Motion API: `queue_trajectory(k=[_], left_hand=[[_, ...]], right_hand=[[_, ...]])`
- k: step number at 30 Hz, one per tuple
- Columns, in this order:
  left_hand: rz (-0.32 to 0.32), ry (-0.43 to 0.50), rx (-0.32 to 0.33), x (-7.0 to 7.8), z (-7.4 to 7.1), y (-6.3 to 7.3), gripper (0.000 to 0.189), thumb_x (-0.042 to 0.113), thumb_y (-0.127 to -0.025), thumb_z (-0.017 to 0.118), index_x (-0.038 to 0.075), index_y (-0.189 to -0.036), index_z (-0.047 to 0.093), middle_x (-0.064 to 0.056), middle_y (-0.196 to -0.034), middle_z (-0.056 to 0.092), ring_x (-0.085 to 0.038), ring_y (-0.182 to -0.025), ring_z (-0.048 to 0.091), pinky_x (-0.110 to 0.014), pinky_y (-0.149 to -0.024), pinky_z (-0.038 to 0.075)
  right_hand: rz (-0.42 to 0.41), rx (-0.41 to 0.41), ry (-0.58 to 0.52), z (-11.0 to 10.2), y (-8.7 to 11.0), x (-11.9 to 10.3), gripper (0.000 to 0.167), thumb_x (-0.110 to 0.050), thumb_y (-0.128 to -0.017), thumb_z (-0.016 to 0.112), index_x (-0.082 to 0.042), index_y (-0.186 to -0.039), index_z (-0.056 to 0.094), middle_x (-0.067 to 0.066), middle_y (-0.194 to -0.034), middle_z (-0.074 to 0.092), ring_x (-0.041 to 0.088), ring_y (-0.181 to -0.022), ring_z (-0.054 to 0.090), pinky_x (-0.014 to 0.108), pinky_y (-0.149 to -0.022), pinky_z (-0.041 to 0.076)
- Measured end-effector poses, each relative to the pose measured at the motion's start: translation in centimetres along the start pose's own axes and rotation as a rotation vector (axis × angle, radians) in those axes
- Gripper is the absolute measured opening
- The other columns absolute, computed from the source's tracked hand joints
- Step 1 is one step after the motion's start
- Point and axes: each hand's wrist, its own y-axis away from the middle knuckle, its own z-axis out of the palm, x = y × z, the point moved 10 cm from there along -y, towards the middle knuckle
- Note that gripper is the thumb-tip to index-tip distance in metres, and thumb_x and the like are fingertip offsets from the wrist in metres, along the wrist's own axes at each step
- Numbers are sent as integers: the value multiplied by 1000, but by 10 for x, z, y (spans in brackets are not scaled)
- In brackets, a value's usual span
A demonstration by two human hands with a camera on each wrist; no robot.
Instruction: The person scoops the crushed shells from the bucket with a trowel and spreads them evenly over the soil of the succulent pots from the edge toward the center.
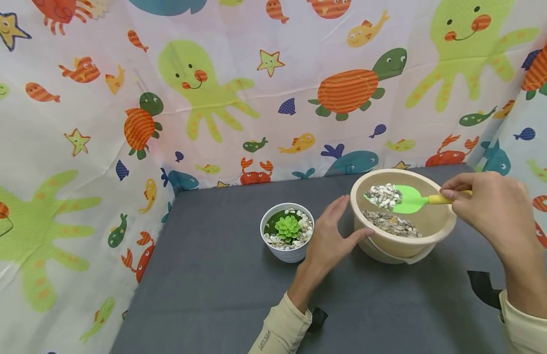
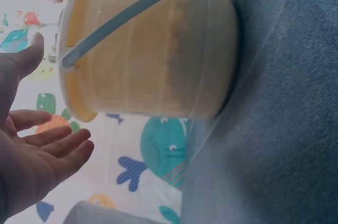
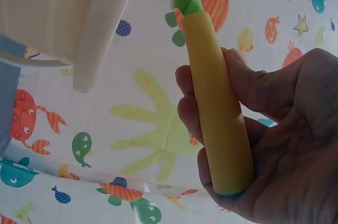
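My right hand (image 1: 495, 209) grips the yellow handle (image 3: 219, 102) of a small shovel with a green blade (image 1: 410, 199). A heap of pale pebbles (image 1: 384, 196) lies on the blade, held over the mouth of a cream bucket (image 1: 433, 231). More pebbles (image 1: 393, 223) cover part of the bucket's inside. Beside the bucket's left side is my left hand (image 1: 326, 236), its fingers spread; the left wrist view shows a gap between the hand (image 2: 42, 155) and the bucket (image 2: 142, 49). Left of that hand stands a white pot (image 1: 288, 253) with a green succulent (image 1: 288, 227) and pale pebbles around it.
A grey cloth (image 1: 211, 275) covers the table. Behind and at both sides hangs a white curtain (image 1: 238, 29) printed with sea animals. The bucket's handle (image 2: 127, 20) hangs down along its outer wall. Black straps (image 1: 483, 290) show near both sleeves.
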Motion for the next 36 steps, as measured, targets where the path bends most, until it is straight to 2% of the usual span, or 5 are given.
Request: queue_trajectory(k=[6, 14, 25, 36], left_hand=[[-27, 19, 19, -2, -13, 2, 88, 45, -87, 84, 16, -160, 44, -3, -165, 46, -19, -153, 45, -40, -121, 44], [-55, 17, 13, -7, -20, 6, 88, 45, -87, 84, 16, -160, 45, -2, -166, 45, -20, -154, 44, -44, -122, 43], [-65, 25, 39, -9, -32, 9, 87, 44, -87, 85, 18, -160, 45, -1, -165, 46, -19, -154, 45, -42, -123, 43], [-84, 36, 53, -16, -41, 14, 86, 41, -87, 85, 17, -160, 45, -4, -165, 47, -20, -154, 44, -45, -123, 42]], right_hand=[[-15, 6, -12, 2, -3, -9, 16, -9, -93, 73, 6, -94, 77, 23, -77, 70, 30, -67, 50, 38, -61, 31], [1, -23, -47, 8, -3, -15, 18, -11, -94, 70, 5, -97, 78, 23, -83, 70, 30, -73, 49, 32, -51, 32], [-26, -33, -67, 12, -3, -25, 16, -13, -93, 71, 1, -95, 80, 26, -93, 73, 29, -79, 50, 31, -53, 33], [-38, -83, -95, 22, -7, -37, 17, -12, -92, 73, 2, -99, 79, 27, -99, 70, 36, -89, 52, 32, -57, 36]])
